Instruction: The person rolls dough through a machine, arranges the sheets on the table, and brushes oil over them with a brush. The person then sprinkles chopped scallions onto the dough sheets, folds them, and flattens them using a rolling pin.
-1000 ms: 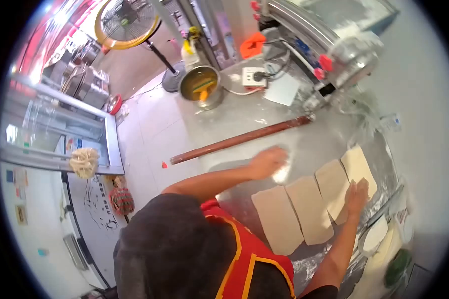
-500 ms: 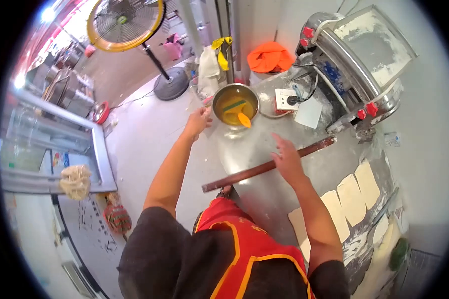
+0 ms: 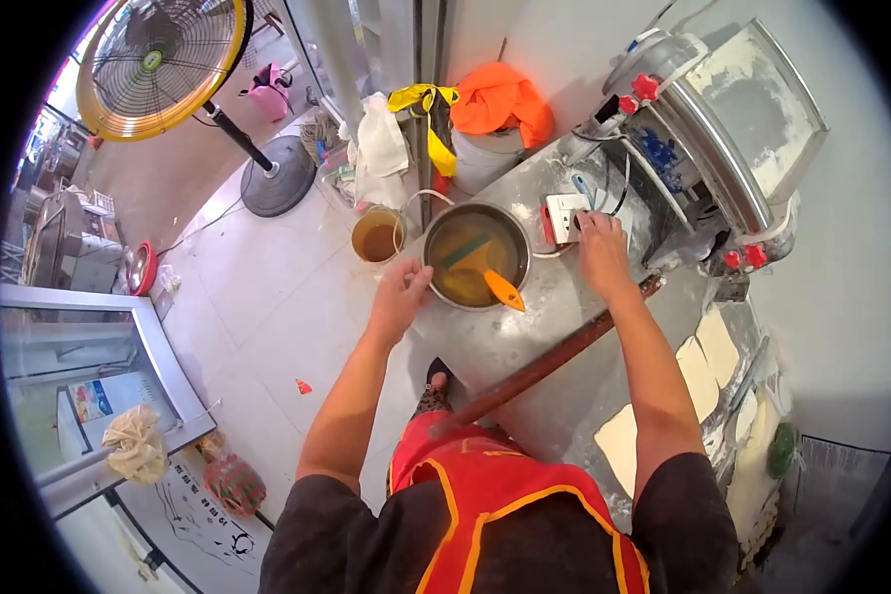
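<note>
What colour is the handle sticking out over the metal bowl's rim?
The handle is orange, best seen in the head view.

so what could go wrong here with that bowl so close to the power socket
Liquid from the metal bowl could splash onto the nearby power socket, where the right hand is; that may risk a shock.

If the left hand, at the rim, nudges the bowl, it might spill.

The rolling pin juts past the table edge, so a bump could knock it off.

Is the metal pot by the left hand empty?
Not empty: yellowish liquid shows inside the metal pot, an orange tool crossing its rim.
</note>
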`<state>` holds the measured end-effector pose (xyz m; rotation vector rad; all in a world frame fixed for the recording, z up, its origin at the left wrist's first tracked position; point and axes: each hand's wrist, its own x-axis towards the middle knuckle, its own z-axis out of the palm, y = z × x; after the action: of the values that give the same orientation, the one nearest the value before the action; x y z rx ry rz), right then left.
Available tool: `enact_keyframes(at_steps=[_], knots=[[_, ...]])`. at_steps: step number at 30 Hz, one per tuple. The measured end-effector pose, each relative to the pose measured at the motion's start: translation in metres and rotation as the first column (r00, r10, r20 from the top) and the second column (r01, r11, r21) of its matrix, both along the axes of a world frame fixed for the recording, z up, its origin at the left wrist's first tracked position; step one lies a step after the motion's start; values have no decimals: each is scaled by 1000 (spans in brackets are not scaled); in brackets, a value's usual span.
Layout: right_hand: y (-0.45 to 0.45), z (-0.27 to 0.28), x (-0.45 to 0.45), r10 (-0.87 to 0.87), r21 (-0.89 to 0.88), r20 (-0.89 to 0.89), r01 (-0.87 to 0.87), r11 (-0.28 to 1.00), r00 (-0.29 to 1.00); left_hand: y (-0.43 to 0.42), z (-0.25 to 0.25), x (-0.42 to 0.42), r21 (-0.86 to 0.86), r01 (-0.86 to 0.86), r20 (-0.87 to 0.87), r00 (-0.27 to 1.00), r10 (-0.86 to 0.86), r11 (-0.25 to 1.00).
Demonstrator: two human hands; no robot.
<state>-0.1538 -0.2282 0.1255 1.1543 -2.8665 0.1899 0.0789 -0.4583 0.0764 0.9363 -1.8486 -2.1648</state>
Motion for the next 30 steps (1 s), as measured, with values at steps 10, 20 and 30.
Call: enact_keyframes(at_steps=[10, 20, 30], knots=[[-24, -21, 4, 129, -113, -101, -141, 984, 986, -8, -2, 0, -96, 89, 11, 996, -88, 991], [-16, 18, 113, 451, -395, 474, -275, 877, 756, -32, -5, -9, -125, 319, 119, 945, -305, 940], [-115, 6, 64, 514, -533, 477, -231, 814, 713, -29, 4, -16, 239, 230, -19, 973, -232, 943]])
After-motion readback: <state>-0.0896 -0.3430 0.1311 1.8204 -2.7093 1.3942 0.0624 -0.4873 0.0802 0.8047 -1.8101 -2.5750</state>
